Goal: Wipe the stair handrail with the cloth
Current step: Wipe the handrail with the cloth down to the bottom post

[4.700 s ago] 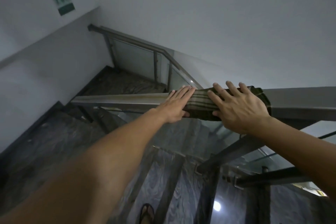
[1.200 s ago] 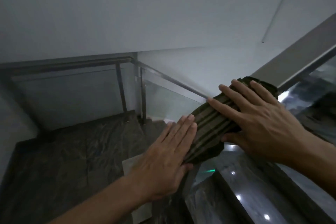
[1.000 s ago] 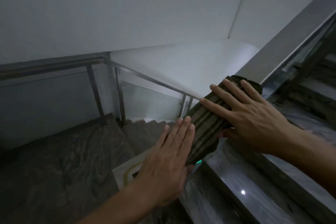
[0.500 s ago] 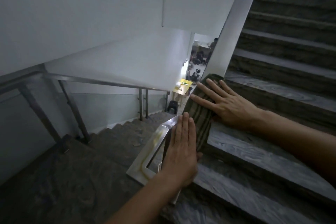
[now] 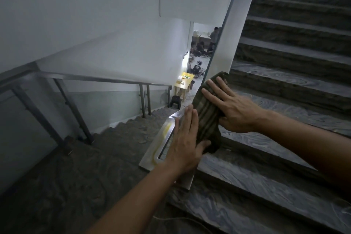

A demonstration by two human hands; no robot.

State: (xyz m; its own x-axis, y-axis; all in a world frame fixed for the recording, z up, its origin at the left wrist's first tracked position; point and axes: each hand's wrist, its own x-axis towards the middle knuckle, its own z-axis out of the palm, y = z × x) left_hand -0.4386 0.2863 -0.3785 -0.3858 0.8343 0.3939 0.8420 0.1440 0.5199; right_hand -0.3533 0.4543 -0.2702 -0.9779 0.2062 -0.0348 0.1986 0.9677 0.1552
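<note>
A dark green striped cloth (image 5: pixel 206 118) is draped over the flat metal handrail (image 5: pixel 238 11), which rises steeply toward the upper right. My right hand (image 5: pixel 230 109) lies flat on the cloth's upper part, fingers spread, pressing it onto the rail. My left hand (image 5: pixel 187 140) rests flat beside the cloth's lower left edge, thumb touching the fabric, over the rail's bent lower end (image 5: pixel 161 142), which carries a yellowish smear.
Dark marbled steps (image 5: pixel 284 85) climb at the right. A landing (image 5: pixel 57 176) lies at the lower left, with a second glass-and-metal railing (image 5: pixel 85 79) beside a descending flight. Far below are a yellow table (image 5: pixel 185 80), a dark stool (image 5: pixel 175 100) and seated people.
My view has swung from the landing side toward the rising flight. Both hands and the cloth stay together on the rail, now near its bent lower end.
</note>
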